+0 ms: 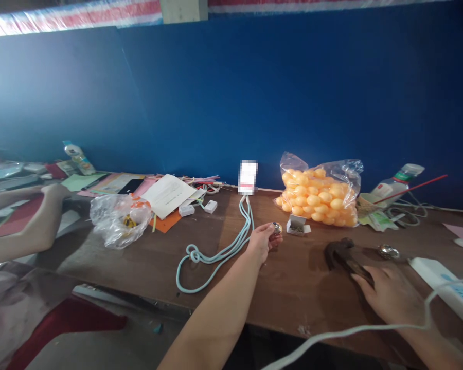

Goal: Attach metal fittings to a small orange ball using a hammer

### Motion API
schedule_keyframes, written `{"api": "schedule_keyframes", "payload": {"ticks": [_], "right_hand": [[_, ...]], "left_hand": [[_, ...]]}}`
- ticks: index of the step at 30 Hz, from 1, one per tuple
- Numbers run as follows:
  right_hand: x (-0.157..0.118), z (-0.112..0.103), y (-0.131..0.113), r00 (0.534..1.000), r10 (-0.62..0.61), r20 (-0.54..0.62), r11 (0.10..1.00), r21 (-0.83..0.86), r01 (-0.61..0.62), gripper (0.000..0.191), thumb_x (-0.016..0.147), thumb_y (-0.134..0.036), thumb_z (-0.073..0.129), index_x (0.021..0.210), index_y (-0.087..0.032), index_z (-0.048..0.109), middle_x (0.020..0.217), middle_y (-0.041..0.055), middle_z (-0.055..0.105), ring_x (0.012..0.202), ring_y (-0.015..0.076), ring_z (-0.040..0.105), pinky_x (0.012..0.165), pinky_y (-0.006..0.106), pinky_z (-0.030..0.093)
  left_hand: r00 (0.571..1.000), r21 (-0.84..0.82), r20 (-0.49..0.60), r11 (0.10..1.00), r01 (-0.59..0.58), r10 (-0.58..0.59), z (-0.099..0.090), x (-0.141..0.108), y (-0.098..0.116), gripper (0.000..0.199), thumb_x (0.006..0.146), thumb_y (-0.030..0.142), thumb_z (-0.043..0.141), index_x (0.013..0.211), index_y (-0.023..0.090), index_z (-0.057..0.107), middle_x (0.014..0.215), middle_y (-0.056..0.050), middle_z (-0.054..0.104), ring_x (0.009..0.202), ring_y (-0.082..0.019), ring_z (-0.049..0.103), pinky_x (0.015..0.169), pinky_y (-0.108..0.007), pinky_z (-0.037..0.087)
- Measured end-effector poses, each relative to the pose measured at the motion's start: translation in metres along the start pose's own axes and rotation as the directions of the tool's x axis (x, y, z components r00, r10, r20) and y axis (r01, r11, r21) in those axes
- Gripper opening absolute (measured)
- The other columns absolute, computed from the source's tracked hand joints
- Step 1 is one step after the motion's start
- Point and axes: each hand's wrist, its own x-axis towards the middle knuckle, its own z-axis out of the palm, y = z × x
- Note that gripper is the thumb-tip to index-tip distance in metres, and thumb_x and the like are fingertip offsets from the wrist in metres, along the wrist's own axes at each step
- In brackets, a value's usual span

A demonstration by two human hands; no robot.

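My left hand point(263, 242) pinches a small, shiny, rounded metal piece point(277, 229) between thumb and fingers, just above the brown tabletop. A small open cardboard box point(298, 225) with dark contents I cannot make out stands right beside it. To the right, my right hand point(389, 294) is closed around the wooden handle of a hammer point(347, 259), whose dark head points away to the left. A second shiny metal piece point(388, 251) lies on the table beyond my right hand.
A clear bag of orange balls point(316, 198) leans near the blue partition point(254, 92). A pale blue lanyard point(212, 259) lies left of my arm. At right are a power strip point(445, 288), its white cable crossing my right forearm, and a tilted bottle point(395, 185). A co-worker's arm point(48, 216) is at left.
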Motion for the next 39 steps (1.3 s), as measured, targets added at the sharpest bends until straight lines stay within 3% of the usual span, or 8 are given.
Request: {"api": "schedule_keyframes", "payload": {"ticks": [6,9,11,13,16,20,25,39], "right_hand": [[0.004,-0.007,-0.003,0.991,0.009,0.132,0.985,-0.171,0.014,0.034,0.078,-0.039,0.05,0.092,-0.015,0.069,0.08,0.0176,0.067,0.078,0.036,0.062,0.069,0.048,0.047],[0.011,-0.024,-0.028,1.0,-0.006,-0.002,1.0,-0.007,0.006,0.041,0.08,-0.04,0.048,0.108,-0.015,0.064,0.099,0.018,0.065,0.09,0.0346,0.062,0.077,0.048,0.048],[0.019,-0.033,-0.058,0.999,0.036,-0.04,0.963,0.27,-0.024,0.039,0.082,-0.041,0.048,0.109,-0.018,0.063,0.101,0.0144,0.065,0.086,0.0272,0.063,0.079,0.041,0.05],[0.031,-0.035,-0.093,0.999,0.036,0.035,0.825,0.562,-0.049,0.039,0.081,-0.045,0.052,0.109,-0.019,0.062,0.101,0.0114,0.066,0.084,0.0229,0.064,0.074,0.035,0.053],[0.051,-0.024,-0.137,0.96,0.031,0.279,0.506,0.823,-0.256,0.045,0.08,-0.049,0.056,0.113,-0.019,0.059,0.103,0.0111,0.066,0.087,0.0236,0.065,0.06,0.03,0.055],[0.072,-0.002,-0.165,0.897,-0.023,0.441,0.197,0.882,-0.429,0.043,0.078,-0.05,0.06,0.111,-0.023,0.062,0.111,0.0073,0.066,0.086,0.0223,0.066,0.051,0.025,0.053],[0.072,0.022,-0.161,0.866,-0.112,0.487,-0.052,0.868,-0.494,0.036,0.077,-0.043,0.064,0.107,-0.024,0.065,0.11,0.0044,0.067,0.085,0.0195,0.067,0.053,0.023,0.053],[0.063,0.036,-0.156,0.864,-0.081,0.497,-0.12,0.855,-0.504,0.039,0.07,-0.035,0.073,0.107,-0.022,0.065,0.106,0.0045,0.068,0.082,0.0162,0.065,0.059,0.021,0.053]], "left_hand": [[1.0,0.003,0.015,1.0,0.026,-0.026,-0.001,0.0,0.002,0.023,0.079,0.021,0.061,0.099,0.009,0.059,0.073,-0.008,0.064,0.061,-0.013,0.061,0.06,-0.027,0.052],[0.998,0.042,0.047,0.999,0.029,-0.031,-0.001,-0.001,0.001,0.026,0.08,0.021,0.06,0.104,0.01,0.059,0.076,-0.009,0.065,0.062,-0.014,0.062,0.059,-0.028,0.052],[0.996,0.076,0.081,0.997,0.016,-0.023,0.0,-0.003,0.001,0.029,0.079,0.023,0.062,0.104,0.01,0.06,0.078,-0.009,0.065,0.063,-0.014,0.063,0.06,-0.028,0.052],[0.995,0.106,0.103,0.994,0.002,-0.013,0.001,-0.004,0.001,0.032,0.077,0.025,0.065,0.105,0.011,0.061,0.08,-0.009,0.066,0.064,-0.014,0.063,0.061,-0.027,0.052],[0.993,0.123,0.118,0.992,-0.011,-0.004,0.0,-0.005,0.002,0.036,0.075,0.026,0.067,0.109,0.013,0.061,0.085,-0.009,0.067,0.064,-0.013,0.063,0.062,-0.026,0.051],[0.989,0.121,0.14,0.991,-0.059,0.041,-0.004,0.0,0.003,0.037,0.074,0.026,0.068,0.108,0.014,0.062,0.088,-0.008,0.066,0.063,-0.01,0.061,0.061,-0.024,0.051],[0.99,0.161,0.107,0.981,-0.104,0.087,-0.005,0.004,0.0,0.035,0.074,0.021,0.067,0.108,0.012,0.062,0.084,-0.008,0.066,0.061,-0.01,0.06,0.062,-0.024,0.051],[0.988,0.199,0.142,0.976,-0.092,0.064,-0.006,0.003,-0.006,0.039,0.071,0.023,0.072,0.107,0.01,0.063,0.089,-0.01,0.067,0.069,-0.012,0.063,0.065,-0.025,0.052]]}}
